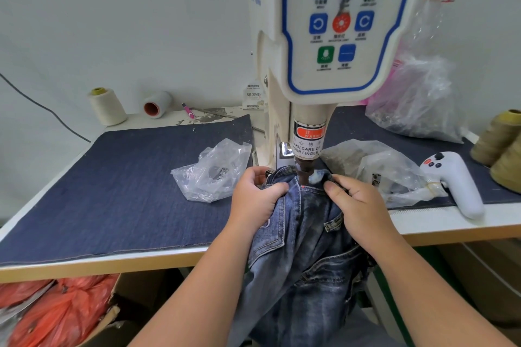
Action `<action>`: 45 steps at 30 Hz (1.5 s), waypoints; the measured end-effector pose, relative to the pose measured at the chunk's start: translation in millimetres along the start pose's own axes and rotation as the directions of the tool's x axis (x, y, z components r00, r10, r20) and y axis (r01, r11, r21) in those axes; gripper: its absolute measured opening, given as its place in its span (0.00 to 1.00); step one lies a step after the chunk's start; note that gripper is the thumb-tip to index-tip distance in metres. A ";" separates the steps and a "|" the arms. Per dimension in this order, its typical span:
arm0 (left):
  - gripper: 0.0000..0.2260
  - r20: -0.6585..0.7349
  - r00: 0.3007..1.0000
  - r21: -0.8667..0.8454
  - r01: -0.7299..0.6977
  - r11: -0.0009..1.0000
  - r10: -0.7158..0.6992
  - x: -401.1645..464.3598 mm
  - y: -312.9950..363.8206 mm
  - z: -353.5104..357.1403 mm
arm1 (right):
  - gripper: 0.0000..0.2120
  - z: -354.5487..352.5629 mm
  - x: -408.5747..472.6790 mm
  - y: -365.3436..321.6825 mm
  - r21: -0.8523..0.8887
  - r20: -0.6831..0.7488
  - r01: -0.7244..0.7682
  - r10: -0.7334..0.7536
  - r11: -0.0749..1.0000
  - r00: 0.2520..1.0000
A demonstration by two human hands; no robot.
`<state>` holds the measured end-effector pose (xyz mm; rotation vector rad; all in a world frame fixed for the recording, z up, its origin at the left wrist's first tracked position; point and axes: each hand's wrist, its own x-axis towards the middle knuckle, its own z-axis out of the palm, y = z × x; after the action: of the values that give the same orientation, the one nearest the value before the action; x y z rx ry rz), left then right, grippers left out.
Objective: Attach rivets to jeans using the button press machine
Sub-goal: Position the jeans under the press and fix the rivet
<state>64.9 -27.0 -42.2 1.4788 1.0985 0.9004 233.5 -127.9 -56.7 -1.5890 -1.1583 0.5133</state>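
Under the button press machine head sits the top edge of the jeans, right below the punch with a small red dot on the denim. Left hand grips bunched fabric just left of the punch, right hand pinches the edge on the other side. Clear plastic bags lie on the denim-covered table either side.

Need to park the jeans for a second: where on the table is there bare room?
Best patch: the denim mat left of the press, between the table's front edge and the crumpled plastic bag. The right side is crowded: more plastic bags, a white controller, thread cones. Both hands grip the jeans under the press.
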 end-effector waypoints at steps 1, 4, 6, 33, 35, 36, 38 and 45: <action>0.17 0.001 1.000 0.001 0.001 1.000 -0.001 -0.1 0.0 0.0 | 0.10 0.0 0.3 0.2 -0.003 0.000 -0.003 0.003 1.000 1.000; 0.17 0.000 1.000 0.006 0.000 1.000 0.000 -0.3 -0.1 -0.2 | 0.10 0.3 0.5 0.4 0.001 0.002 -0.005 0.005 1.000 1.000; 0.16 -0.001 1.000 -0.001 0.000 1.000 0.000 -0.3 -0.1 -0.2 | 0.10 0.3 0.4 0.4 0.001 0.002 -0.002 0.002 1.000 1.000; 0.17 0.002 1.000 0.002 0.009 1.000 -0.009 0.0 0.1 -0.8 | 0.11 0.2 0.7 2.4 0.011 0.010 0.010 -0.010 1.000 1.000; 0.17 0.001 1.000 -0.002 0.007 1.000 -0.007 -0.3 -0.4 -1.1 | 0.11 0.2 0.6 2.3 0.019 0.009 0.011 -0.011 1.000 1.000; 0.17 0.001 1.000 -0.006 0.005 1.000 -0.005 -0.5 -0.4 -1.1 | 0.10 0.1 0.6 2.3 0.020 0.011 0.012 -0.012 1.000 1.000; 0.17 -0.001 1.000 -0.007 0.001 1.000 -0.001 -1.1 -0.2 -1.0 | 0.10 -0.2 0.5 2.5 0.013 0.014 0.011 -0.011 1.000 1.000; 0.17 -0.004 1.000 -0.003 -0.002 1.000 0.002 -2.3 0.3 -0.7 | 0.09 -0.5 -0.1 2.0 0.004 0.007 0.015 -0.015 1.000 1.000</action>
<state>63.6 -28.9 -41.8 1.4760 1.0988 0.9066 234.7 -128.3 -58.4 -1.5754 -1.1731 0.5106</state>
